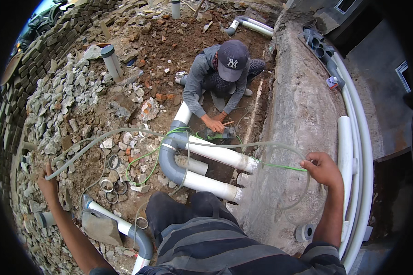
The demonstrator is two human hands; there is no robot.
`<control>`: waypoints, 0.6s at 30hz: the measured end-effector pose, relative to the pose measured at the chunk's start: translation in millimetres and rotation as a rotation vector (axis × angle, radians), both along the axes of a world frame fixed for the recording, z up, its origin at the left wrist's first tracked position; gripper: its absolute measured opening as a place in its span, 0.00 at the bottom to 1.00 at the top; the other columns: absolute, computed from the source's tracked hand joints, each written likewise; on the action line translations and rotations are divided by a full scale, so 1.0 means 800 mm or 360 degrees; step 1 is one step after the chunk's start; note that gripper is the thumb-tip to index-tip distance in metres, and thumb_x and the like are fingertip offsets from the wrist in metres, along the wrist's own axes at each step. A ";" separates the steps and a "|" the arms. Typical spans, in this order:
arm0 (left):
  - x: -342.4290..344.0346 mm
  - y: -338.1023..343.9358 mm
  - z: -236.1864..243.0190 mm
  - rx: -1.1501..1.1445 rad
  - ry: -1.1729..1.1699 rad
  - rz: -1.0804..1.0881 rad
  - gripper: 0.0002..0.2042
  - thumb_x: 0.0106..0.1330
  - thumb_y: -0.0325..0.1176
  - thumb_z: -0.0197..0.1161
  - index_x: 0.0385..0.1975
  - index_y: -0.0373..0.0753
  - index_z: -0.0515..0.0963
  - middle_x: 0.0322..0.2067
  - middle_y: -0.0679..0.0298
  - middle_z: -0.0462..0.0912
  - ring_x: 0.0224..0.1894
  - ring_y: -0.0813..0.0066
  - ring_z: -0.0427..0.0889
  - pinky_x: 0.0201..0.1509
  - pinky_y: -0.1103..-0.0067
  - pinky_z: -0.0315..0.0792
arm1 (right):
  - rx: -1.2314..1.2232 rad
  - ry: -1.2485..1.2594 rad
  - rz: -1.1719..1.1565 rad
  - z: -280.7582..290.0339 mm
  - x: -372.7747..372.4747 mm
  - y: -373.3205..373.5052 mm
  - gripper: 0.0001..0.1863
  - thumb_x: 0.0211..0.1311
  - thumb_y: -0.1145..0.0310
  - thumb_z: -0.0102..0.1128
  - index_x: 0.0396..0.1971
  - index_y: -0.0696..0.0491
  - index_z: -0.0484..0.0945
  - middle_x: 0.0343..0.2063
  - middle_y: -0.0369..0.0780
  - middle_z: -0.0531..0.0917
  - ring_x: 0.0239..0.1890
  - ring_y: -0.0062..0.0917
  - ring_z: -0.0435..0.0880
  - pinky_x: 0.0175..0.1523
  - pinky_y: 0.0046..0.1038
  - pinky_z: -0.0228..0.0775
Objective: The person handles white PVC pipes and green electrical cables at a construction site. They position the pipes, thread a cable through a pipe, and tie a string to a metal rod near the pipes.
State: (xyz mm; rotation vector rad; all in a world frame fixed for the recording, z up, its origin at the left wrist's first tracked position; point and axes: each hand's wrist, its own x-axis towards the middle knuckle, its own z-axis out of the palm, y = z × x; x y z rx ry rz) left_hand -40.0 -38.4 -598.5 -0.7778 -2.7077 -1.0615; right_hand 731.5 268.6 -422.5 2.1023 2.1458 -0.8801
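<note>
A long, clear flexible hose (137, 130) arcs across the trench between my two widely spread hands. My left hand (47, 182), out at the far left over the rubble, is closed around one end of it. On the right, my right hand (324, 168) pinches the hose between thumb and fingers, above the concrete ledge. From there a loop of hose hangs down in front of the ledge. Beneath the hose lie white pipes (211, 184) joined by grey elbow fittings (170, 166), some running into the concrete.
Opposite me a person (215, 75) in a cap crouches, hands on a green and black power tool (221, 134). A green cord (144, 160) winds over the pipes. Long white pipes (362, 183) lie along the right; broken rubble (64, 101) covers the left. Pipe rings (107, 185) lie nearby.
</note>
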 end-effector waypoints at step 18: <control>0.047 0.121 0.309 0.0720 0.0669 -0.0005 0.23 0.72 0.48 0.58 0.47 0.29 0.78 0.42 0.55 0.83 0.45 0.70 0.82 0.50 0.77 0.75 | -0.0566 0.0506 0.0080 -0.188 0.075 0.109 0.16 0.61 0.59 0.65 0.25 0.57 0.82 0.15 0.34 0.75 0.19 0.18 0.71 0.27 0.28 0.65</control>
